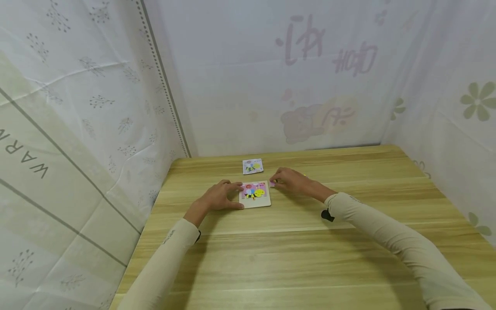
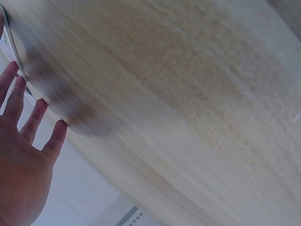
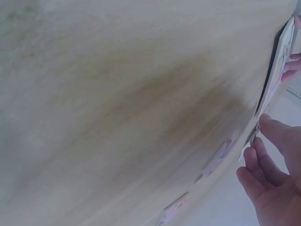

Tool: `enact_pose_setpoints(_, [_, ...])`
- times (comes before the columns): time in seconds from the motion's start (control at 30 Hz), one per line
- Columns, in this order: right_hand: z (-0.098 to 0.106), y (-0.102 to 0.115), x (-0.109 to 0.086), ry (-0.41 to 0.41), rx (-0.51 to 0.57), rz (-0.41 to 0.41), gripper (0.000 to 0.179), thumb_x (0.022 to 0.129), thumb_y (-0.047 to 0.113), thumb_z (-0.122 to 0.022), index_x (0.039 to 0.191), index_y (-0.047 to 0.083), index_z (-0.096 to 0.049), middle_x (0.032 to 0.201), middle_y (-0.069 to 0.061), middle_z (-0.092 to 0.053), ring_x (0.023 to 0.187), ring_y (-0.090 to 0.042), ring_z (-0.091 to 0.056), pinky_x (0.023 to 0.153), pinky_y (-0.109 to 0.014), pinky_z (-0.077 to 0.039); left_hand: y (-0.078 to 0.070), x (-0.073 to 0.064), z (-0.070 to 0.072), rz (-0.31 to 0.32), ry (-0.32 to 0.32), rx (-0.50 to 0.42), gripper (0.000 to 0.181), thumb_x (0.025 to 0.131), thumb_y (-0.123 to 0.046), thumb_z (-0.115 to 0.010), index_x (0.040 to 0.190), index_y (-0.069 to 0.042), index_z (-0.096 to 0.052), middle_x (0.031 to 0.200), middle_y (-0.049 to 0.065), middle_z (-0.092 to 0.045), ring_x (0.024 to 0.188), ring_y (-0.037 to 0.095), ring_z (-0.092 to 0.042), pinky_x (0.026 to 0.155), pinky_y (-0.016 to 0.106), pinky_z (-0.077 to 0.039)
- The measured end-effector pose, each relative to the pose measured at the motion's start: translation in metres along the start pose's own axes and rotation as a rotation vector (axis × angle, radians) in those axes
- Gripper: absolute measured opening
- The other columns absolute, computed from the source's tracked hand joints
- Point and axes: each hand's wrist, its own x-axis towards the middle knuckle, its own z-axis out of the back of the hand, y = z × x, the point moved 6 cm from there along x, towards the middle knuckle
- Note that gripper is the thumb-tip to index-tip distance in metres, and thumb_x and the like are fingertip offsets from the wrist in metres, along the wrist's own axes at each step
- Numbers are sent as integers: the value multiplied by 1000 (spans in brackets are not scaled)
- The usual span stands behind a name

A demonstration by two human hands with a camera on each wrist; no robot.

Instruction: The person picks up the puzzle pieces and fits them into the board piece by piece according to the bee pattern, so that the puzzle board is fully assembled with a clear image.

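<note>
A square jigsaw puzzle board [image 1: 255, 202] with a pale wooden border lies on the table, showing a yellow and black bee on pink. At its left side is my left hand [image 1: 221, 196], thumb by the lower left corner and index finger at the left edge. Its other fingers are spread and fairly straight in the left wrist view. Beside the board's upper right corner, my right hand [image 1: 291, 181] pinches a small pink puzzle piece [image 1: 272, 184] between thumb and fingers. The right wrist view shows that piece nearly edge-on, close to the board.
Behind the board lies a square card [image 1: 252, 166] with a matching bee picture. Two loose puzzle pieces [image 3: 216, 160] rest on the table near the right hand. Printed curtains [image 1: 240, 86] hang behind and along both sides of the wooden table [image 1: 248, 267].
</note>
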Motion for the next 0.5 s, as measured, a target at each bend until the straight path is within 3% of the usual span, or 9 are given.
enact_pose_setpoints(0.27, [0, 12, 5, -31, -10, 61, 21, 98, 9, -74, 116, -2, -77, 110, -17, -74, 102, -29, -67, 89, -43, -57, -1, 0, 1, -4, -3, -4, 76, 86, -64, -76, 148, -24, -59, 162, -6, -44, 146, 33, -39, 114, 61, -36])
enact_pose_setpoints(0.5, [-9, 23, 8, 21, 23, 31, 25, 100, 13, -72, 122, 2, -76, 115, -14, -70, 106, -26, -64, 90, -40, -56, -4, -2, 1, 2, -3, -13, 75, 86, -62, -77, 148, -23, -60, 161, -5, -45, 145, 33, -40, 113, 63, -37])
